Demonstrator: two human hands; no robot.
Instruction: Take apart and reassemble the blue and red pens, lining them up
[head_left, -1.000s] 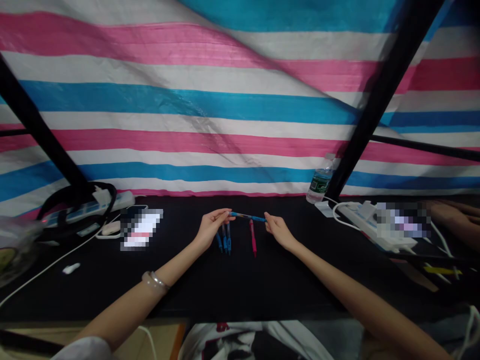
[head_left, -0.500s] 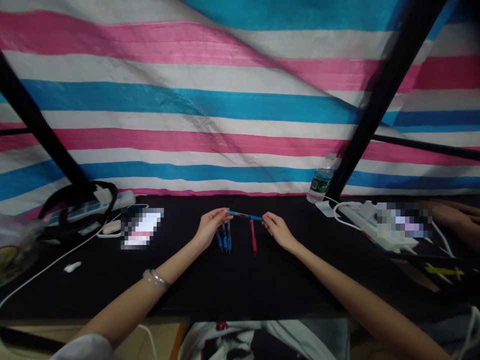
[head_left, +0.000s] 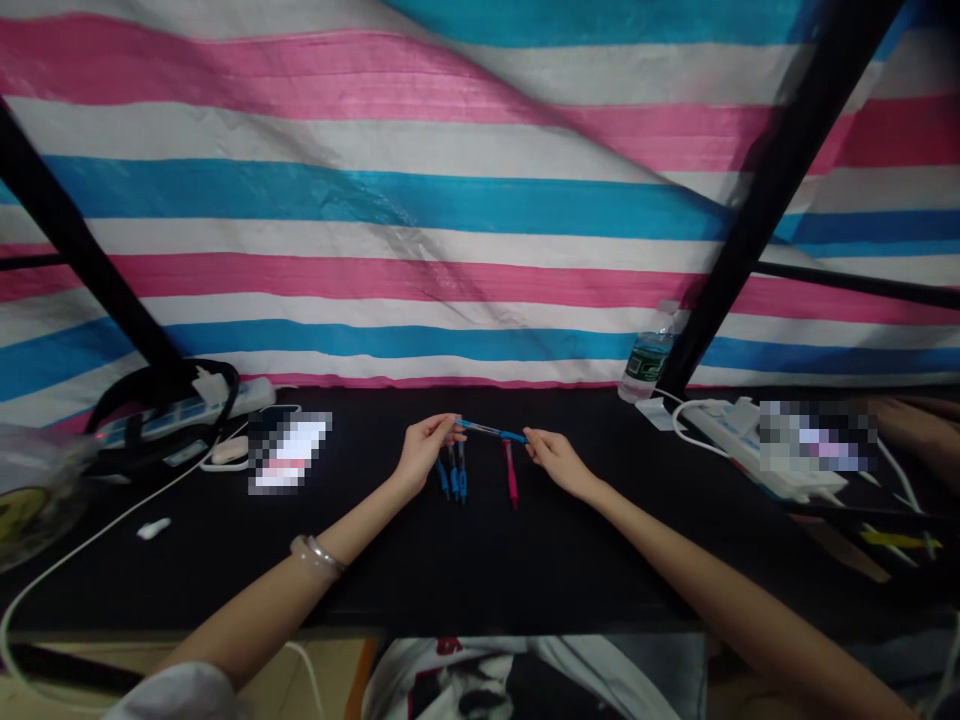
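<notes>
A blue pen [head_left: 491, 430] with a clear middle stretches between my two hands, tilted slightly down to the right. My left hand [head_left: 427, 450] pinches its left end, and my right hand [head_left: 555, 460] grips the right end with closed fingers. Below the left hand, several blue pens [head_left: 457, 478] lie side by side on the black table [head_left: 510, 570]; their upper ends are partly hidden by the fingers. A pink pen [head_left: 512, 480] lies apart from them, just left of my right hand, its top passing under the held pen.
To the left are a lit phone [head_left: 289, 455], a white earbud [head_left: 154, 529], a power strip [head_left: 255, 395] and a black headband [head_left: 161, 375]. At the back right stands a water bottle [head_left: 646, 360]. Another power strip [head_left: 772, 465] and another person's hand [head_left: 919, 430] are farther right.
The held pen has turned a little, so a clear section of its barrel now shows. Both hands keep their hold on its ends; the view has shifted slightly.
</notes>
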